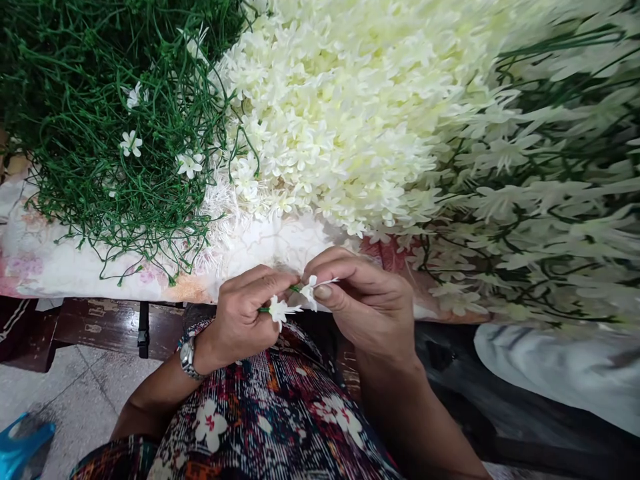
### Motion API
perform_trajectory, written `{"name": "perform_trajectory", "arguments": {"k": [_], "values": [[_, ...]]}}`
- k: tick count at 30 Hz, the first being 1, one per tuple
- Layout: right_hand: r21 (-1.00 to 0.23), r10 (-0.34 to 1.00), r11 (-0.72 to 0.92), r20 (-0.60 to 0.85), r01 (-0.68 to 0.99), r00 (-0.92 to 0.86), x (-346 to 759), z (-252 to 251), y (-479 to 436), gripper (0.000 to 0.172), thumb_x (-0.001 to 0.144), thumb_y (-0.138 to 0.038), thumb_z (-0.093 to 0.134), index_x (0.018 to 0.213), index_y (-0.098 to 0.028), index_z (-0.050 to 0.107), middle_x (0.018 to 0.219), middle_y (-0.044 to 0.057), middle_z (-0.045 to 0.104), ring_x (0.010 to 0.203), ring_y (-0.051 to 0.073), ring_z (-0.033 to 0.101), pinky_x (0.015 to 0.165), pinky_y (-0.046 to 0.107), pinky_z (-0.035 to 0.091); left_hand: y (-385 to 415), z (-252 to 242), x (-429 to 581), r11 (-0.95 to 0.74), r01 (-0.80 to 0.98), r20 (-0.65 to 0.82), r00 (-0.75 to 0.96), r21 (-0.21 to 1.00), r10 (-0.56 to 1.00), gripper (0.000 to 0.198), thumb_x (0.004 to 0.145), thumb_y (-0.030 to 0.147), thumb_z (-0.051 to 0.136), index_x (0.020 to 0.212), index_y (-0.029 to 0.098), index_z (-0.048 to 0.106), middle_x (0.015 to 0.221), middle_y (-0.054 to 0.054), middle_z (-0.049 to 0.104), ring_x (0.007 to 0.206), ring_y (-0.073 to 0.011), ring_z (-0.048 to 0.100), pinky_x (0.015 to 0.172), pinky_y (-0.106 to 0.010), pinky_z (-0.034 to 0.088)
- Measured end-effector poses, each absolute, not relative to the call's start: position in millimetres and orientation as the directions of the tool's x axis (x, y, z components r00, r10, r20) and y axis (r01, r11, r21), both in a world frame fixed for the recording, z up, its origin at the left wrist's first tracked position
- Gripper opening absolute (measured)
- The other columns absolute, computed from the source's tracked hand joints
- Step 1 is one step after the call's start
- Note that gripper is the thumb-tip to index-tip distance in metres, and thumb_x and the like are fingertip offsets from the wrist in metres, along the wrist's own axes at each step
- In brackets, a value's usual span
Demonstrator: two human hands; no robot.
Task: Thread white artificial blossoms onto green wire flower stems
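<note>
Both hands meet just below the table edge: the left hand (245,313) pinches a thin green stem (264,309) carrying a white flower (279,309), while the right hand (363,303) has thumb and forefinger clamped on a second white blossom (310,292) at the stem's tip, loose cream flowers (350,113) heaped beyond.

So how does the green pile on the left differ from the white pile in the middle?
The green pile is a loose tangle of thin dark stems with only a few white blossoms stuck in it; the white pile is a dense heap of cream petals with hardly any stem showing. The green pile looks wiry and airy, the white pile soft and packed. Both lie on the same floral cloth, side by side and touching.
</note>
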State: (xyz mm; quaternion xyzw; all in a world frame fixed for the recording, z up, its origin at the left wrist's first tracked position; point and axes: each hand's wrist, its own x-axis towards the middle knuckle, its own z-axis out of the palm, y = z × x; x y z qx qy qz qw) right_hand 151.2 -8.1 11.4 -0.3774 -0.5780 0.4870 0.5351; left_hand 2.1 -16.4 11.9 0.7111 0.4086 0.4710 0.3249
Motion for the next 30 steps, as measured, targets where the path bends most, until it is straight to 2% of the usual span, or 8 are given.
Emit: {"name": "perform_trajectory", "arguments": {"k": [8,15,21,30], "values": [[-0.96,0.965,0.24,0.253,-0.143,-0.075,151.7,1.9,-10.9,0.01,0.073,-0.013,0.058,0.078,-0.021,0.063,0.068,0.0,0.054,0.066,0.012,0.052,0.053,0.024,0.039,-17.4,11.9,3.1,-0.529,0.413,0.45,0.279,0.741,0.848,0.031,0.066,0.0,0.043,0.09,0.011,0.059,0.065,-0.002,0.056,0.056,-0.0093,0.051,0.05,-0.021,0.044],[-0.951,0.95,0.309,0.307,0.034,-0.053,151.1,6.1,-10.9,0.012,0.072,-0.008,0.058,0.075,-0.02,0.061,0.068,-0.001,0.054,0.064,0.01,0.05,0.056,0.025,0.039,-17.6,14.3,4.3,-0.505,0.429,0.4,0.315,0.749,0.861,0.027,0.067,0.002,0.043,0.087,0.012,0.059,0.068,-0.003,0.058,0.059,-0.0099,0.051,0.05,-0.021,0.044],[-0.914,0.93,0.368,0.357,0.171,-0.091,154.7,6.3,-12.1,0.014,0.071,-0.006,0.057,0.076,-0.019,0.059,0.07,-0.001,0.055,0.066,0.011,0.052,0.059,0.025,0.04,-17.4,12.1,4.6,-0.482,0.403,0.372,0.322,0.778,0.871,0.029,0.065,0.001,0.041,0.085,0.013,0.058,0.062,-0.001,0.053,0.055,-0.0095,0.047,0.049,-0.021,0.041],[-0.923,0.937,0.343,0.324,0.172,-0.131,155.0,2.1,-15.5,0.012,0.073,-0.006,0.054,0.078,-0.017,0.055,0.073,0.0,0.054,0.068,0.01,0.052,0.058,0.025,0.039,-16.3,14.4,4.9,-0.485,0.466,0.343,0.36,0.74,0.868,0.017,0.066,0.003,0.042,0.068,0.012,0.056,0.055,0.001,0.046,0.051,-0.0087,0.042,0.045,-0.021,0.034]]}}
